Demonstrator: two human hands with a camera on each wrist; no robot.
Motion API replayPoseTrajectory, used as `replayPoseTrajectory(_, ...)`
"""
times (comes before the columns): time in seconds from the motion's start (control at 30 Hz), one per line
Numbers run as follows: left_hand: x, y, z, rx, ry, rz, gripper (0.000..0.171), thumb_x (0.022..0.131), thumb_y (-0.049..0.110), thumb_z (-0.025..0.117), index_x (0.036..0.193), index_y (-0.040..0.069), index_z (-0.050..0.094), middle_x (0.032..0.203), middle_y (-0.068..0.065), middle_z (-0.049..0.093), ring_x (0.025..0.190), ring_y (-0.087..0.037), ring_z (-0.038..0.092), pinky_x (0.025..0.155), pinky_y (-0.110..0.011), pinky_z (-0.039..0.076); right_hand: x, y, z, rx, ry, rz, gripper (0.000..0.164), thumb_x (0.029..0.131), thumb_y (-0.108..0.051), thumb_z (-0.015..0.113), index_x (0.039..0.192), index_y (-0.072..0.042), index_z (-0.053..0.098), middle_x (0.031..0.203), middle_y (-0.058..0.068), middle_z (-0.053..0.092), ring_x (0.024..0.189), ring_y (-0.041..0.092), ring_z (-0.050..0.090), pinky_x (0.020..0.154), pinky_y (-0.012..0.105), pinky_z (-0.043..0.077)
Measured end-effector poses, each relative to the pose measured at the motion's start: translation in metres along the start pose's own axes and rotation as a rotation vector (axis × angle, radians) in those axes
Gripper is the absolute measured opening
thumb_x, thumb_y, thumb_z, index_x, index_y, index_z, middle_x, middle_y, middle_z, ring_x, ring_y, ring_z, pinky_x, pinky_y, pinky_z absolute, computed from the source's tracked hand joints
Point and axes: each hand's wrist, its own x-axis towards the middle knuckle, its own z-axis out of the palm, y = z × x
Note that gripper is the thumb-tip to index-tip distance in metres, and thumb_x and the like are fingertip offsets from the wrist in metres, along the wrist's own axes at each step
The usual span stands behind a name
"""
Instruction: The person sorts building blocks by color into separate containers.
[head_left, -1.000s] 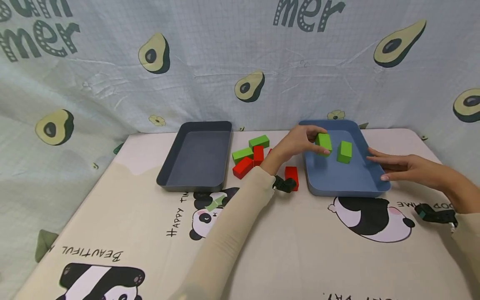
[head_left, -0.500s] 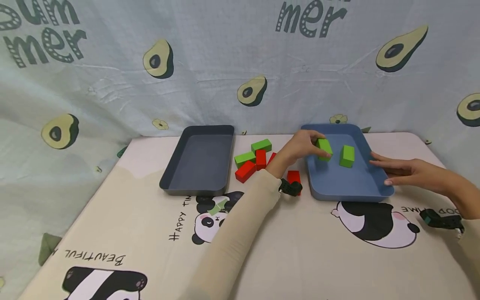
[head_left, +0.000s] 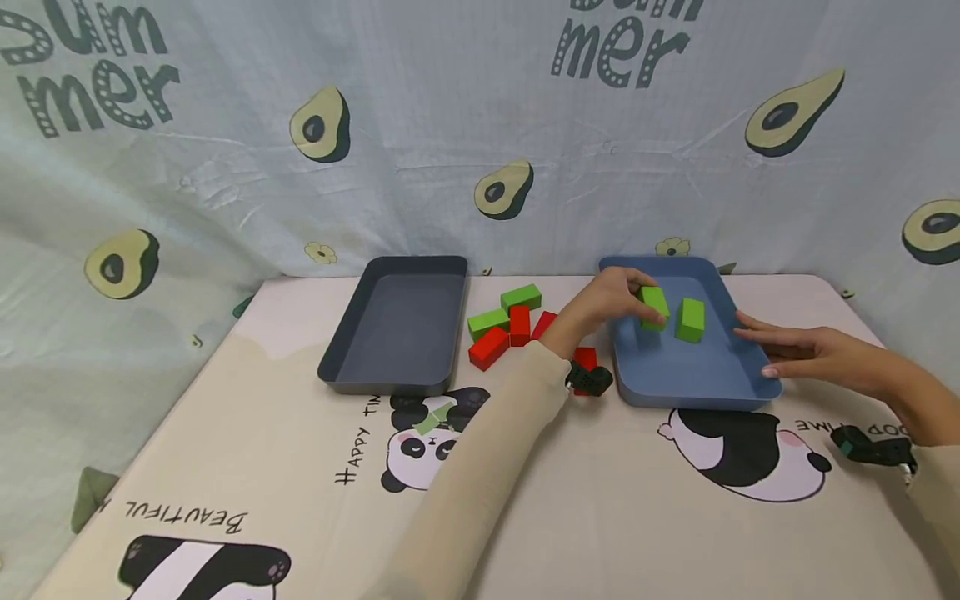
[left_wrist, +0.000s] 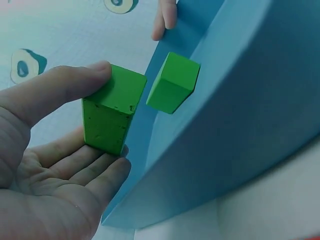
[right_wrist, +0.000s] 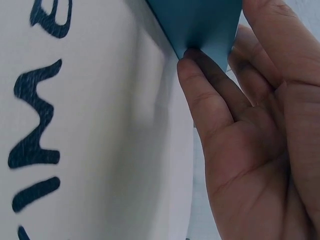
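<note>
My left hand (head_left: 603, 302) pinches a green block (head_left: 654, 308) between thumb and fingers, at the left part of the blue tray (head_left: 693, 375). In the left wrist view the thumb (left_wrist: 75, 87) lies across one end of that block, with the fingers on its other side. A second green block (head_left: 690, 320) stands inside the tray, just right of the held one. My right hand (head_left: 825, 357) rests at the tray's right side, its fingers fairly straight. The right wrist view shows fingertips (right_wrist: 192, 70) touching the tray's outer wall.
Left of the blue tray lies a loose group of green blocks (head_left: 521, 297) and red blocks (head_left: 489, 347). One red block (head_left: 586, 358) is partly hidden by the left wrist's camera. A dark grey tray (head_left: 397, 333) stands farther left. A printed cloth hangs behind the table.
The left hand has shifted slightly right with its green block, closer to the second block in the tray. The right hand stays at the tray's side. The head view has tilted slightly.
</note>
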Motion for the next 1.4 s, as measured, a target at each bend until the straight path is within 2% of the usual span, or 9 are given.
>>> replayPoseTrajectory(0.13, 0.003, 0.002, 0.004, 0.024, 0.003, -0.021, 0.052, 0.079, 0.011, 0.088, 0.128, 0.010, 0.071, 0.114, 0.005, 0.063, 0.106, -0.009, 0.054, 0.093, -0.022, 0.049, 0.000, 0.000, 0.001, -0.004, 0.007, 0.004, 0.059, 0.097, -0.010, 0.069, 0.152, -0.007, 0.048, 0.158, -0.032, 0.022, 0.130, -0.028, 0.022, 0.091, -0.001, 0.034)
replayPoseTrajectory(0.3, 0.012, 0.006, 0.012, 0.037, 0.020, -0.148, 0.055, 0.078, 0.012, 0.089, 0.130, 0.017, 0.072, 0.136, 0.010, 0.061, 0.130, -0.007, 0.049, 0.108, -0.027, 0.044, 0.000, 0.002, 0.000, 0.001, -0.004, 0.012, 0.059, 0.097, -0.009, 0.068, 0.152, -0.007, 0.047, 0.158, -0.032, 0.021, 0.129, -0.029, 0.022, 0.091, -0.001, 0.034)
replayPoseTrajectory(0.4, 0.020, 0.008, 0.015, 0.043, 0.017, -0.194, 0.056, 0.077, 0.011, 0.089, 0.130, 0.018, 0.072, 0.144, 0.010, 0.056, 0.138, -0.009, 0.044, 0.111, -0.029, 0.043, 0.000, 0.003, 0.001, -0.004, -0.004, 0.022, 0.059, 0.097, -0.010, 0.069, 0.152, -0.008, 0.048, 0.158, -0.032, 0.021, 0.128, -0.029, 0.022, 0.091, -0.001, 0.034)
replayPoseTrajectory(0.6, 0.033, 0.010, 0.020, 0.064, -0.021, -0.183, 0.058, 0.077, 0.007, 0.089, 0.131, 0.014, 0.070, 0.142, 0.006, 0.058, 0.131, -0.010, 0.050, 0.106, -0.026, 0.045, 0.003, 0.003, -0.002, 0.008, -0.013, 0.024, 0.059, 0.097, -0.010, 0.069, 0.152, -0.006, 0.048, 0.157, -0.033, 0.022, 0.128, -0.029, 0.022, 0.091, -0.001, 0.034)
replayPoseTrajectory(0.8, 0.040, 0.011, 0.025, 0.094, -0.050, -0.141, 0.060, 0.078, 0.000, 0.086, 0.134, 0.013, 0.068, 0.138, 0.002, 0.062, 0.121, -0.010, 0.056, 0.096, -0.019, 0.049, 0.003, 0.004, -0.003, 0.008, -0.010, 0.025, 0.059, 0.097, -0.010, 0.069, 0.152, -0.007, 0.047, 0.157, -0.033, 0.022, 0.127, -0.030, 0.023, 0.091, -0.001, 0.035)
replayPoseTrajectory(0.97, 0.046, 0.013, 0.027, 0.051, -0.076, -0.137, 0.064, 0.078, -0.012, 0.080, 0.137, 0.011, 0.066, 0.138, -0.002, 0.062, 0.111, -0.011, 0.059, 0.087, -0.017, 0.050, 0.003, 0.006, -0.003, 0.006, -0.012, 0.031, 0.060, 0.097, -0.011, 0.069, 0.153, -0.009, 0.047, 0.156, -0.034, 0.021, 0.127, -0.030, 0.023, 0.090, -0.001, 0.035)
replayPoseTrajectory(1.1, 0.052, 0.015, 0.025, 0.021, -0.131, -0.170, 0.067, 0.082, -0.015, 0.076, 0.141, 0.013, 0.063, 0.145, 0.000, 0.058, 0.121, -0.011, 0.057, 0.090, -0.018, 0.051, 0.005, 0.007, -0.005, 0.014, -0.021, 0.012, 0.060, 0.097, -0.010, 0.069, 0.152, -0.007, 0.047, 0.156, -0.034, 0.022, 0.129, -0.029, 0.022, 0.092, 0.000, 0.035)
replayPoseTrajectory(1.23, 0.057, 0.015, 0.019, 0.012, -0.215, -0.202, 0.068, 0.085, -0.012, 0.074, 0.146, 0.015, 0.058, 0.154, 0.005, 0.050, 0.135, -0.008, 0.048, 0.095, -0.018, 0.049, 0.007, 0.007, -0.007, 0.015, -0.025, 0.006, 0.059, 0.097, -0.010, 0.069, 0.152, -0.007, 0.047, 0.156, -0.033, 0.022, 0.129, -0.028, 0.023, 0.092, 0.000, 0.036)
replayPoseTrajectory(1.4, 0.063, 0.011, 0.016, -0.086, -0.296, -0.265, 0.071, 0.087, -0.011, 0.072, 0.150, 0.015, 0.052, 0.158, 0.004, 0.044, 0.132, -0.010, 0.049, 0.093, -0.020, 0.050, 0.009, 0.008, -0.009, 0.006, -0.033, 0.015, 0.059, 0.097, -0.012, 0.069, 0.152, -0.008, 0.048, 0.156, -0.034, 0.022, 0.128, -0.029, 0.023, 0.092, 0.000, 0.035)
